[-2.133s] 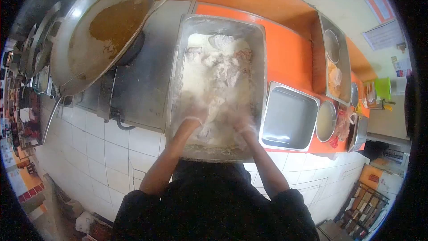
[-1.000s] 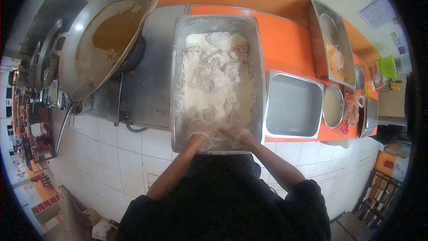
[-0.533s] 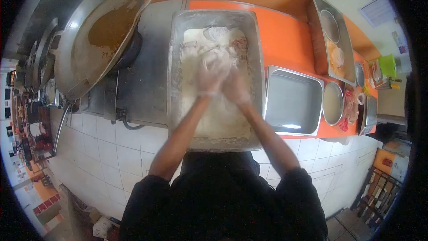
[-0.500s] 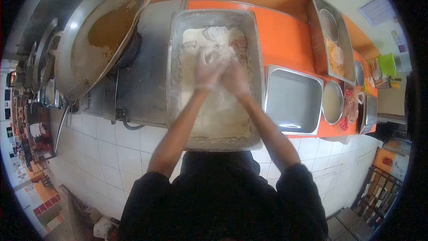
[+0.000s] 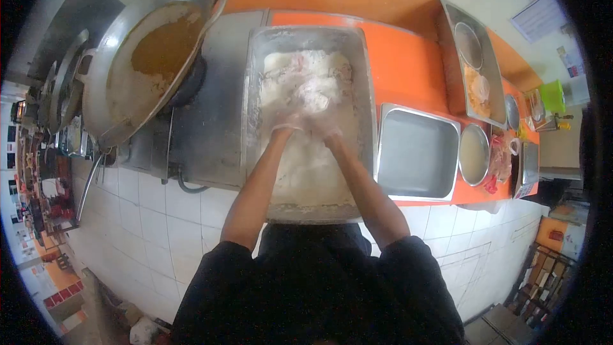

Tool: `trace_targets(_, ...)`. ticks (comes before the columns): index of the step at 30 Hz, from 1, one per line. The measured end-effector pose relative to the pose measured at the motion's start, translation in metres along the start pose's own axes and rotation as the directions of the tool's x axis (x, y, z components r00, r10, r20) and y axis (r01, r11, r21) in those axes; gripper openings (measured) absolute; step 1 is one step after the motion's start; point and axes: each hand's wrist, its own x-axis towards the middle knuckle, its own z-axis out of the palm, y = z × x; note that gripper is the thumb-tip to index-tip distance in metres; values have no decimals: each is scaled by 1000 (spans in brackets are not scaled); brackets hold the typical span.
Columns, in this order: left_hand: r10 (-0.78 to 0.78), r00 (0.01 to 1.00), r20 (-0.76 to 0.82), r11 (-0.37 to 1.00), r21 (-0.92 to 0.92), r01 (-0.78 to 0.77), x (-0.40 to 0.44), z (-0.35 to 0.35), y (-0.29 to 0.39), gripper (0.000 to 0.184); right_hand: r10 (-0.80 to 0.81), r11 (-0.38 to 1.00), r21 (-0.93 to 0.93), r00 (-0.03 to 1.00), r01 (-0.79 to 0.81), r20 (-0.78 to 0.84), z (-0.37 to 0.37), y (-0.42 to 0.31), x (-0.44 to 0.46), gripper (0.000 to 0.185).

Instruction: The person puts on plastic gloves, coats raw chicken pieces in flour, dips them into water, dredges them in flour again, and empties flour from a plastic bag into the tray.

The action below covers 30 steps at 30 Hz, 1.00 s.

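Note:
A deep metal tray (image 5: pixel 255 89) in front of me holds white flour (image 5: pixel 306 179) and several flour-coated pieces (image 5: pixel 316 94). Both hands are inside it, side by side near the middle, in thin clear gloves. My left hand (image 5: pixel 292 120) and my right hand (image 5: pixel 325 126) are at the near side of the coated pieces. Motion and flour blur the fingers of both, so whether they grip a piece is hidden. More pieces lie partly covered toward the far end of the tray.
A large wok (image 5: pixel 102 99) with brown oil stands at the left on the stove. Right of the tray are a rectangular steel pan (image 5: pixel 418 153), a round bowl of pale liquid (image 5: pixel 474 153), and a long tray (image 5: pixel 456 83) with orange food. Plastic bags (image 5: pixel 501 160) lie farther right.
Both hands have drawn slightly nearer to me from the raised, cupped position over the pieces. The coated pieces now show beyond them, bunched together and shifted.

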Motion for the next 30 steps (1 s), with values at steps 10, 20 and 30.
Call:
trace_targets(10, -13, 876, -482, 779, -554, -293, 90, -2, -27, 56, -298, 926, -171, 931, 335, 213, -105, -123, 92, 59)
trace_targets(20, -19, 951, -310, 962, 253, 102, 26, 5, -26, 68, -278, 788, -548, 956, 281, 89, -75, -55, 33, 21)
trace_targets(30, -124, 882, -455, 945, -325, -35, -91, -56, 12, 47, 18, 943, -329, 979, 52, 205, -160, -140, -5, 37)
